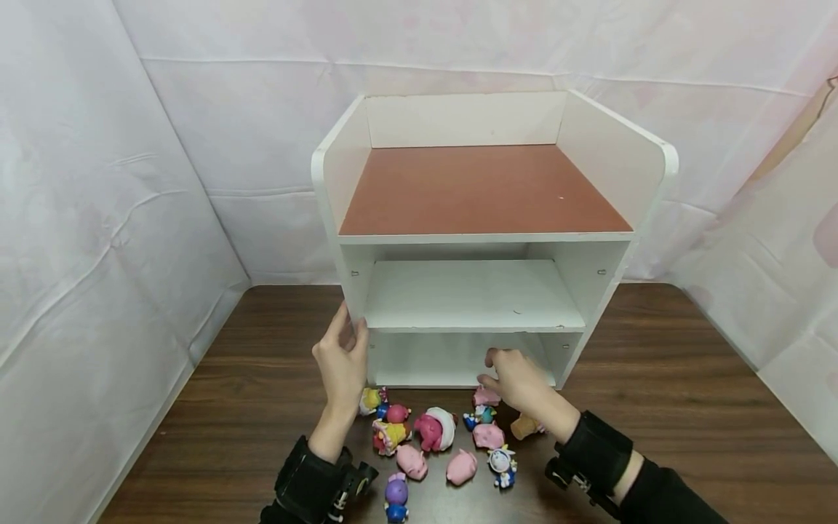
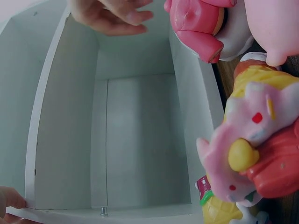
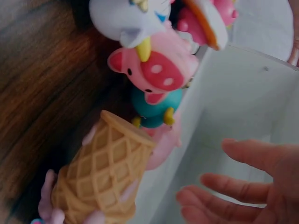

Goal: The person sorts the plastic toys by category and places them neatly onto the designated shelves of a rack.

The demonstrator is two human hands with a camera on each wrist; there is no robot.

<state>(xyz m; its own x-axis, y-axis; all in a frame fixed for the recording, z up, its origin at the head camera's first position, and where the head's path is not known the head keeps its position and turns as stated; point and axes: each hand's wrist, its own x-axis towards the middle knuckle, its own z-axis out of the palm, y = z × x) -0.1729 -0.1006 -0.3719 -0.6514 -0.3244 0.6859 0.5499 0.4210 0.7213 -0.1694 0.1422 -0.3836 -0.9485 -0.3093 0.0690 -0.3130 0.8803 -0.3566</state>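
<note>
A white shelf unit (image 1: 476,295) with a reddish-brown top board stands upright on the table. At its left side panel, my left hand (image 1: 342,364) pinches the front edge, thumb and fingers on either side; its fingertips (image 2: 11,198) show low in the left wrist view. My right hand (image 1: 520,378) holds nothing and hovers at the front of the bottom compartment, its fingers (image 3: 243,186) loosely bent and spread. Just below that hand lie a pink pig figure (image 3: 161,67) and a waffle-cone figure (image 3: 105,172).
Several toy figures crowd the table before the shelf: a pink-and-white figure (image 1: 435,429), a pink pig (image 1: 461,467), a purple-and-blue figure (image 1: 396,498) and a white-and-blue one (image 1: 503,466). White cloth (image 1: 98,218) hangs around the dark wooden table (image 1: 668,393).
</note>
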